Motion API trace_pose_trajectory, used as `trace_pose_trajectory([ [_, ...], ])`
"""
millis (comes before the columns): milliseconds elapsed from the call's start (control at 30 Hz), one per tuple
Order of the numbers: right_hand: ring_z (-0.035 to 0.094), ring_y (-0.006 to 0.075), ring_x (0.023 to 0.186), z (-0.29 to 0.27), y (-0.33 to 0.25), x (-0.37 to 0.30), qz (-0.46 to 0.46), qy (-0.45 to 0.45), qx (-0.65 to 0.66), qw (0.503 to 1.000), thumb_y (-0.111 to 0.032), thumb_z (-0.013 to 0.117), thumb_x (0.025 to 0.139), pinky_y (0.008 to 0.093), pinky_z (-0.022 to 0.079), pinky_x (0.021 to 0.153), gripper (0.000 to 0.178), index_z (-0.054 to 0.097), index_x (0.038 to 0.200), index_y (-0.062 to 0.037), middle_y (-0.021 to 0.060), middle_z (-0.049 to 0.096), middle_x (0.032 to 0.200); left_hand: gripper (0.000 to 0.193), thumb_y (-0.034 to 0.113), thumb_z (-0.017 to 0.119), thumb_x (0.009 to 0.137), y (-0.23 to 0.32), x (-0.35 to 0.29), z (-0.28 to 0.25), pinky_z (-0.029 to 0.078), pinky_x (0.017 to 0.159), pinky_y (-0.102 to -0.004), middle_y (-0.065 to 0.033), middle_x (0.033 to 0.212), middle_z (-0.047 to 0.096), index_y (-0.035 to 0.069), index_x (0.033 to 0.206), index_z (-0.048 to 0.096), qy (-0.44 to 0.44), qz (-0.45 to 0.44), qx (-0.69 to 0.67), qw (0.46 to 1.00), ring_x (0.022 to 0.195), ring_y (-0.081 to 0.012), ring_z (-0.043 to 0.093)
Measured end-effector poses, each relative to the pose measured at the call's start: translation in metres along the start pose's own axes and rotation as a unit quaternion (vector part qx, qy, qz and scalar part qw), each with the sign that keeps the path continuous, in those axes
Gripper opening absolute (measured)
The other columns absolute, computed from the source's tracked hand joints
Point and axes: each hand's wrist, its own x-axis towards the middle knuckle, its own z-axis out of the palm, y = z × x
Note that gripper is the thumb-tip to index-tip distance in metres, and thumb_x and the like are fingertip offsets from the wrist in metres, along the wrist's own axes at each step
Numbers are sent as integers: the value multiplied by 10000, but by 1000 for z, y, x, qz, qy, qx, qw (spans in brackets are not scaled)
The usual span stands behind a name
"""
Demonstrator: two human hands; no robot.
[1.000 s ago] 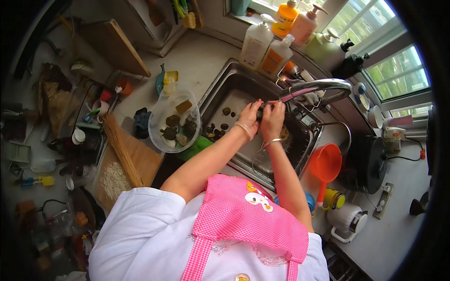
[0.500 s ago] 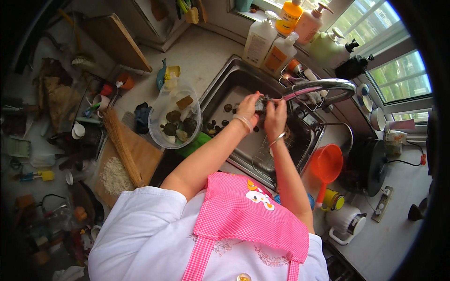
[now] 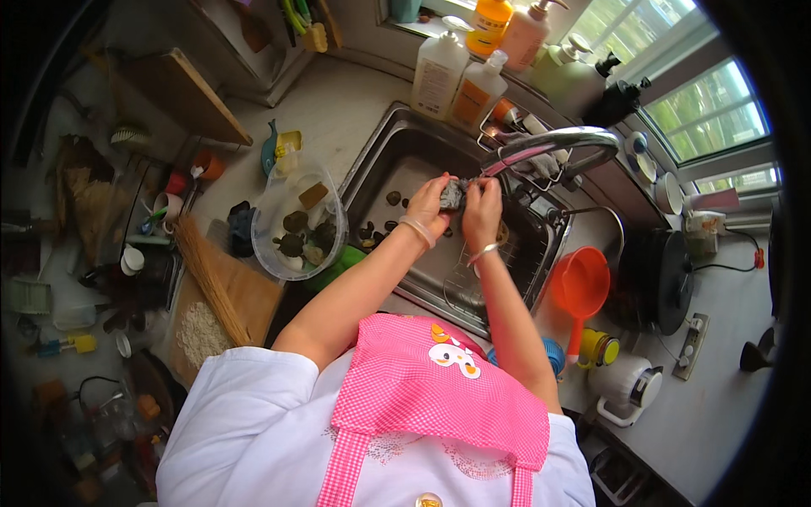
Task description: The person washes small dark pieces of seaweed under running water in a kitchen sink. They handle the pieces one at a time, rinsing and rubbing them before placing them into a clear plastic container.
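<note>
Over the metal sink point(image 3: 372, 169) my left hand point(image 3: 429, 207) is closed around a rough grey lump that looks like a stone point(image 3: 452, 196). My right hand point(image 3: 483, 209) has its fingers bent together at the lump's right side. What they pinch, if anything, is hidden. Both hands are just left of the curved tap point(image 3: 562, 139). On the sink floor lie several small dark pebbles point(image 3: 394, 198). A clear plastic tub point(image 3: 260, 215) to the left of the sink contains dark rounded shapes, some turtle-like point(image 3: 290, 244), and a brown block point(image 3: 313, 196).
Pump bottles point(image 3: 439, 74) line the windowsill side behind the sink. Right of it are a red ladle-shaped scoop point(image 3: 581, 279), a black pot point(image 3: 655, 283) and a white kettle point(image 3: 623, 380). A straw whisk broom point(image 3: 207, 275) lies over a wooden board point(image 3: 253, 300) at left.
The whole view has shifted slightly, so things sit further left. My hands stay together over the sink, and more of the grey lump shows between them.
</note>
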Motion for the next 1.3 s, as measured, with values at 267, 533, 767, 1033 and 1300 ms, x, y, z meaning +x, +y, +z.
trace_pose_trajectory([
  [267, 566, 267, 817, -20, -28, 18, 124, 14, 161, 979, -118, 577, 879, 353, 449, 750, 141, 554, 916, 17, 143, 587, 881, 188, 232, 581, 947, 6, 8, -7, 518, 852, -396, -83, 962, 648, 53, 995, 610, -25, -64, -51, 996, 940, -211, 612],
  [533, 502, 382, 883, -3, -29, -12, -103, -63, -46, 992, -45, 547, 847, 454, 419, 785, 114, 509, 940, 9, 193, 511, 917, 124, 183, 579, 940, -8, 13, -9, 507, 808, -319, -53, 941, 639, 71, 982, 607, 0, 25, 91, 996, 898, -166, 602],
  [767, 511, 381, 865, -4, -27, -9, -98, -59, -36, 993, -65, 564, 834, 459, 423, 764, 116, 512, 915, 0, 194, 517, 924, 397, 341, 353, 1014, 8, 21, -12, 459, 961, -425, -119, 1113, 623, 74, 1217, 566, -78, -99, -14, 992, 1048, -241, 588],
  [1033, 538, 382, 851, -9, -12, 14, -112, -38, -95, 988, -64, 559, 867, 437, 440, 755, 106, 537, 930, 19, 197, 550, 908, 273, 241, 476, 986, -12, -1, 2, 480, 922, -369, -69, 1130, 619, 67, 1164, 589, -34, -99, 4, 995, 1034, -191, 587],
  [1300, 523, 382, 857, -13, -22, 5, -114, -54, -85, 988, -39, 544, 853, 432, 435, 754, 97, 523, 929, 16, 199, 523, 904, 279, 296, 487, 980, -12, -3, 8, 483, 901, -380, -47, 1055, 625, 74, 1089, 618, 39, -63, 84, 994, 989, -184, 583],
])
